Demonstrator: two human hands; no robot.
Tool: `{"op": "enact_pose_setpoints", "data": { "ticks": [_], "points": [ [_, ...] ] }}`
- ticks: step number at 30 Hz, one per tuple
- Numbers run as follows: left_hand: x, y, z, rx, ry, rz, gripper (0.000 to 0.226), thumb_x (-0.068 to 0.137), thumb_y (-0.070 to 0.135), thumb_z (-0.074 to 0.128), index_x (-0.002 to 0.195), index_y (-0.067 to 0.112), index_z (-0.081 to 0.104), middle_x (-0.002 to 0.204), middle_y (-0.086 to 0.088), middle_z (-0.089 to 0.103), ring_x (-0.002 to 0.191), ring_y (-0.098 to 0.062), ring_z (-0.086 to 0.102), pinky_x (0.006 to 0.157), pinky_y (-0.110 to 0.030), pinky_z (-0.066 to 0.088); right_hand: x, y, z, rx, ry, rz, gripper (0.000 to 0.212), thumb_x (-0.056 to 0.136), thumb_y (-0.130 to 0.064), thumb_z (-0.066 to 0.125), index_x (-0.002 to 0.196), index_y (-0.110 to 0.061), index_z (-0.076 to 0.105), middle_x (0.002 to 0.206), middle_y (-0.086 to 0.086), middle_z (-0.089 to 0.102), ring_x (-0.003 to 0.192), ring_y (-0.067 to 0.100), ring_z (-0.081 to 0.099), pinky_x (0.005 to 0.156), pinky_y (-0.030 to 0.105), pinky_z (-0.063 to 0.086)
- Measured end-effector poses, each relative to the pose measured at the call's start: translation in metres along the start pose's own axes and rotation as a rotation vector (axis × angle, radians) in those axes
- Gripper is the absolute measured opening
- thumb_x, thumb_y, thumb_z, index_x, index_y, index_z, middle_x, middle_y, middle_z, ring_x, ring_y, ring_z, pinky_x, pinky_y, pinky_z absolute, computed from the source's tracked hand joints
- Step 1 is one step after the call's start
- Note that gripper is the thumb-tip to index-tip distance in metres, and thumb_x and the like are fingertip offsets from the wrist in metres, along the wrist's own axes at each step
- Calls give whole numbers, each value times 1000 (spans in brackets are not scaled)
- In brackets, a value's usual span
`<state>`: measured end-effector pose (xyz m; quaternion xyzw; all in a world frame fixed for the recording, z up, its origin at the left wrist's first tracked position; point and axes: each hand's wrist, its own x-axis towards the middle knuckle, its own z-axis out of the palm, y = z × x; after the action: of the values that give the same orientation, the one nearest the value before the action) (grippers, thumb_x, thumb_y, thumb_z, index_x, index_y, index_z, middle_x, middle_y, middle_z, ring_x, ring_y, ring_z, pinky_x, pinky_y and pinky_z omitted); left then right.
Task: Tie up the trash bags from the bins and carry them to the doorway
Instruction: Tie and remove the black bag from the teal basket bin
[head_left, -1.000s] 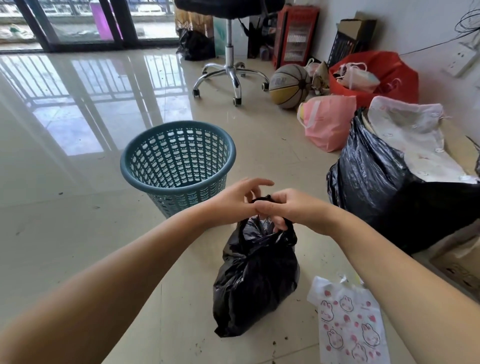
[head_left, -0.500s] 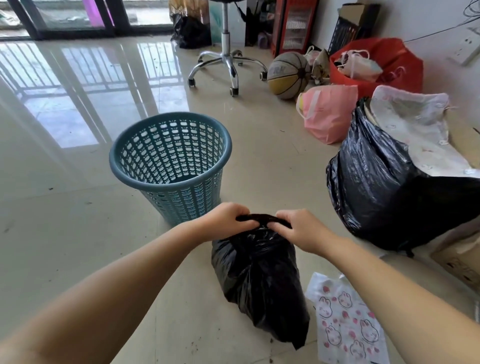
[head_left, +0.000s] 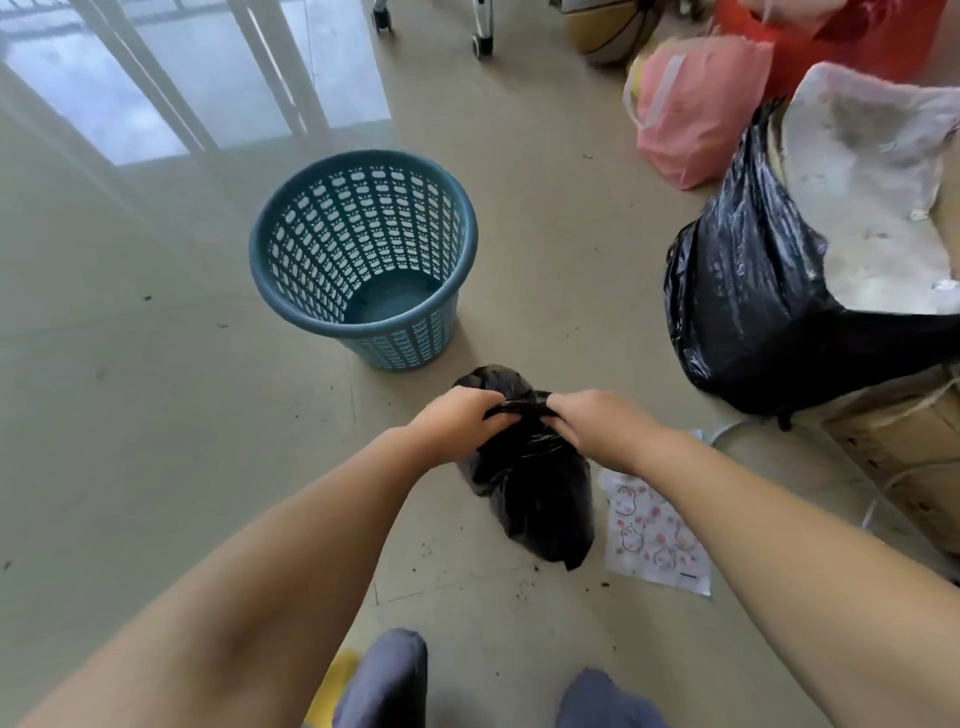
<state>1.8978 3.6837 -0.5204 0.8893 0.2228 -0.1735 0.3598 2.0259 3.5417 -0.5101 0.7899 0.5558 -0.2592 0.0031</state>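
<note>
Hands' grip, left (head_left: 457, 421) and right (head_left: 597, 426), clamped on trash bag (head_left: 535, 488) neck between them

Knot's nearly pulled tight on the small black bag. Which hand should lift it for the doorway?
Probably the left hand: like the right hand it grips the small black bag, but open floor lies on its side; clutter crowds the right.

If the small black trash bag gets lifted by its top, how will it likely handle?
Probably floppy: the small black trash bag is thin, wrinkled film that sags on the floor. Likely light, since it is small and slumped. Both hands, left and right, bunch its neck, so it should hang and swing.
</note>
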Motion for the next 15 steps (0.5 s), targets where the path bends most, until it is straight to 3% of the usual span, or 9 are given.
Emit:
{"op": "enact_pose_setpoints", "data": {
  "ticks": [15],
  "points": [
    [-201,188,-188,-63,-22,-43,29,94,35,51,78,11,55,79,-10,60,79,-29,59,72,-42,47,-174,-112,-256,147,-77,74,24,96,-36,44,97,-14,53,97,10,66,90,32,61,64,34,37]
  ]
}}
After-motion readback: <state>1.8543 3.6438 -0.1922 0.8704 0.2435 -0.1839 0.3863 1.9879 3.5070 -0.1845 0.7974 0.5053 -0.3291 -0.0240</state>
